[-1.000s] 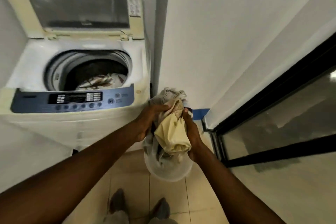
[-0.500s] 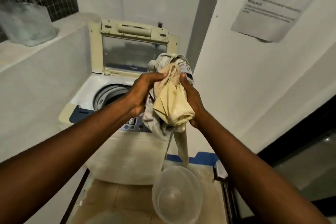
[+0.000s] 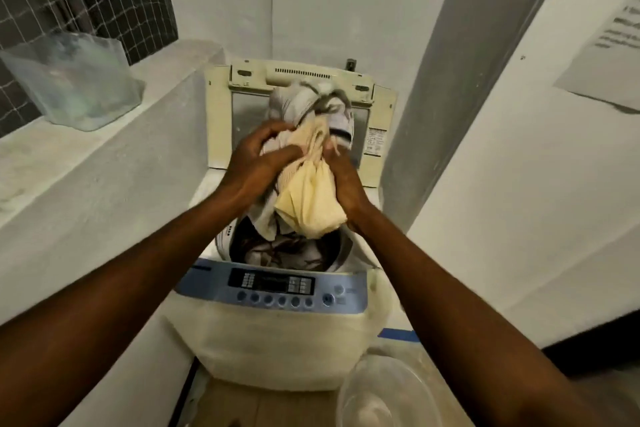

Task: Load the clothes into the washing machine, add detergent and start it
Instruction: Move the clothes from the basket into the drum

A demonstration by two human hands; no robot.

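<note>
A cream top-loading washing machine (image 3: 277, 343) stands ahead with its lid (image 3: 221, 121) raised. Its blue control panel (image 3: 277, 288) faces me. Patterned clothes (image 3: 284, 253) lie inside the drum. Directly above the drum opening I hold a bundle of clothes (image 3: 308, 204), pale yellow cloth in front and grey-white cloth behind. My left hand (image 3: 256, 166) grips the bundle from the left. My right hand (image 3: 343, 180) presses it from the right. No detergent is visible.
A clear plastic basin (image 3: 381, 395) sits on the tiled floor at the machine's right front. A white ledge (image 3: 86, 163) runs along the left with a clear plastic container (image 3: 76, 83) on it. White walls close in behind and to the right.
Both hands carried the bundle up out of the basin and forward, and it now hangs over the drum opening. The view rose from the floor to the machine.
</note>
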